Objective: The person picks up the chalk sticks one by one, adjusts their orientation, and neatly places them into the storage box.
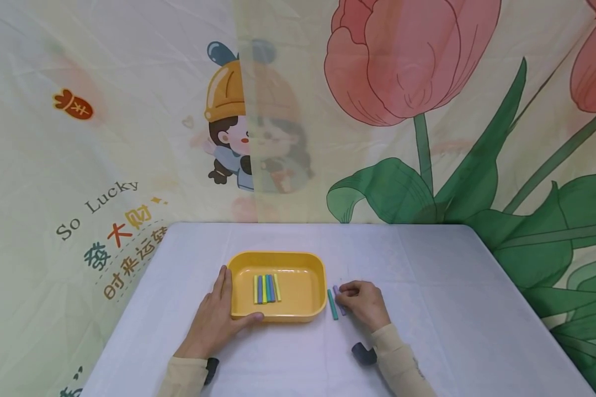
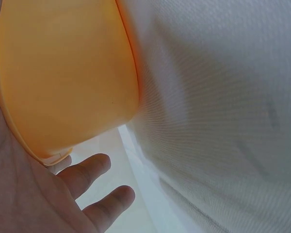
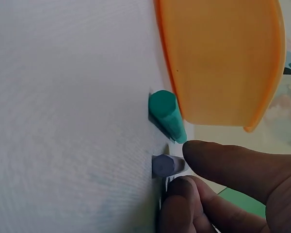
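In the head view a yellow tray [image 1: 298, 315] lies on the white table. My left hand [image 1: 213, 320] rests against its left side, fingers straight along the wall and thumb at the front edge. Inside the tray several yellow, blue and green chalk sticks [image 1: 265, 289] lie side by side. To the right of the tray, my right hand [image 1: 365, 303] pinches a purple chalk stick [image 3: 163, 166] between thumb and fingers, low at the tabletop. A green chalk stick [image 1: 333, 305] lies between that stick and the tray, apart from the hand.
The white-covered table [image 1: 457, 331] ends at the back against a printed curtain [image 1: 288, 209] with flowers and cartoon figures. Dark wrist pieces [image 1: 363, 354] show beside the sleeves.
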Motion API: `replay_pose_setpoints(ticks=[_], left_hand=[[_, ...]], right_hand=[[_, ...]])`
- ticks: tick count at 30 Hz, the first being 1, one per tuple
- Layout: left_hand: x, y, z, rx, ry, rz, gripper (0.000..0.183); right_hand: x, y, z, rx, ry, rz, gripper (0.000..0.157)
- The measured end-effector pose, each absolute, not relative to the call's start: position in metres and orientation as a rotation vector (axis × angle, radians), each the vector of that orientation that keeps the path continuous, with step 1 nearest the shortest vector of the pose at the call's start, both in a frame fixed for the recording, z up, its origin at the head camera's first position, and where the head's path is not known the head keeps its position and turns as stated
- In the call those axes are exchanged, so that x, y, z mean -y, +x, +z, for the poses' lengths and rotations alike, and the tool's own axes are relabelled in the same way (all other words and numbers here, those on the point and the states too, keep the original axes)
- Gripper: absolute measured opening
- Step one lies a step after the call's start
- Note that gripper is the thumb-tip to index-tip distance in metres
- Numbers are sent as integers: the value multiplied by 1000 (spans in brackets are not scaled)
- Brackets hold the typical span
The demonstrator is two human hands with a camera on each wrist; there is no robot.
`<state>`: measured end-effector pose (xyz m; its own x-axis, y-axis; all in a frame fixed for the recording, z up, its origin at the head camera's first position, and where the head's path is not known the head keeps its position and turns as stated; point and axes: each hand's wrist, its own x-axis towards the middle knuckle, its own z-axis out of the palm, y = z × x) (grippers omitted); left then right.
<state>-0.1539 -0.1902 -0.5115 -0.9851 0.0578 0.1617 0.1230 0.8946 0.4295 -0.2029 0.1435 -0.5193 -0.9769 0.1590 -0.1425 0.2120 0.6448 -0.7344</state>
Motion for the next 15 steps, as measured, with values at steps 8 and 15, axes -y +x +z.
replay_pose_setpoints(ticks=[8, 15], left_hand=[[190, -153, -511, 2909, -149, -667, 128], [190, -153, -511, 2920, -139, -669, 128]], right_hand=[[-140, -204, -517, -2767, 316, -1241, 21], [-141, -204, -516, -2761, 307, -1233, 20]])
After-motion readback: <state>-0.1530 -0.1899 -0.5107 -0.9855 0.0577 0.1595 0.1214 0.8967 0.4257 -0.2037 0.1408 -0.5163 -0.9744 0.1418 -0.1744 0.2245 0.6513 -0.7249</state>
